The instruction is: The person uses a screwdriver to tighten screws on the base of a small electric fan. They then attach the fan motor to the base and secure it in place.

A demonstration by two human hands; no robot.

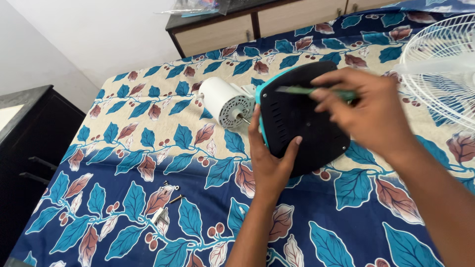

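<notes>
A black fan base with a teal rim (pixel 297 116) stands tilted on its edge on the bed, underside facing me. My left hand (pixel 269 160) grips its lower left edge, thumb and fingers around the rim. My right hand (pixel 368 111) holds a green-handled screwdriver (pixel 309 91) over the base's upper part; the tool is blurred. A white fan motor (pixel 226 101) with a short shaft lies just left of the base.
Loose screws and a small white part (pixel 166 200) lie on the blue leaf-patterned sheet (pixel 123 163) at lower left. A white wire fan grille (pixel 443 69) rests at the right. A wooden cabinet (pixel 232 29) stands behind; a black cabinet (pixel 29 143) is at left.
</notes>
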